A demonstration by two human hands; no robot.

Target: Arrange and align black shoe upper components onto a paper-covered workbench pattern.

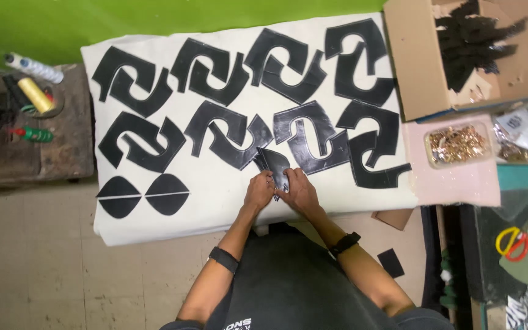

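- Dark shirt of the person fills the bottom centre, closest to the lens; both forearms reach forward from it, each with a dark band at the wrist.
- Left hand and right hand meet at the near edge of the desk; each grip is closed on one small black piece, fingers pinching its lower end, the rest standing up from the cloth at a tilt.
- White cloth covers the desk; the held piece sits at its near middle, touching or overlapping the neighbouring cut-outs.
- Black curved cut-outs lie flat in two rows across the cloth, most paired and interlocked; two leaf-shaped pieces lie at the near left corner.
- Progress, as judged: most of the cloth is already laid with pieces; one piece is in hand, and a cardboard box at the far right holds more black material.
- Edges and room: bare cloth remains along the near edge and between the leaf shapes and the hands; the right side is crowded by a pink board carrying a tub of gold bits.
- Thread spools sit on a low stand to the left, well apart; yellow-and-red scissors lie far right.
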